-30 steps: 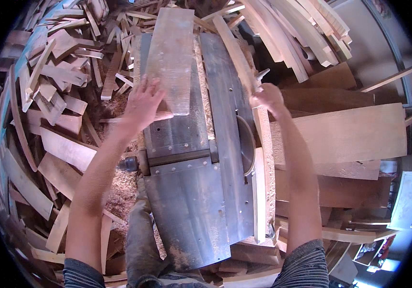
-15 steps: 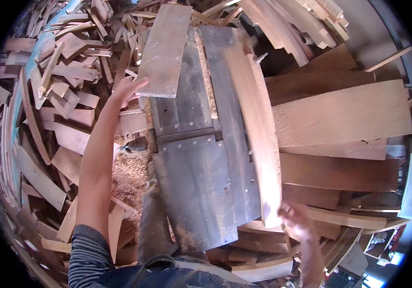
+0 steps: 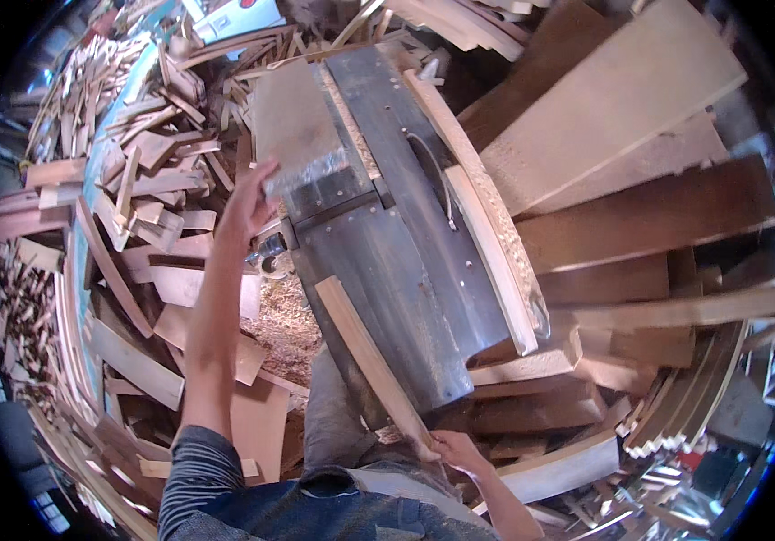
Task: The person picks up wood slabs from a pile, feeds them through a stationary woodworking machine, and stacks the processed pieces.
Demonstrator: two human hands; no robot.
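My left hand (image 3: 258,203) is closed at the near left corner of a wide wooden board (image 3: 295,117), which lies over the far bed of a metal jointer (image 3: 378,279). The board's near edge is close to the dark crosswise slot in the machine. Low in the head view, my right hand (image 3: 461,453) pinches the near end of a narrow wooden strip (image 3: 371,361). That strip slants across the near bed, its far end toward the slot. Some fingers of both hands are hidden.
A long wooden rail (image 3: 487,257) edges the machine's right side, with a curved cord-like piece (image 3: 437,167) beside it. Wide planks (image 3: 622,99) are stacked to the right. Offcuts (image 3: 157,180) pile up at left; wood shavings (image 3: 293,316) lie beside the machine.
The wide board has come down from a raised tilt to lie over the far bed. My right hand has left the rail's near end and now holds a narrow strip. The view has shifted.
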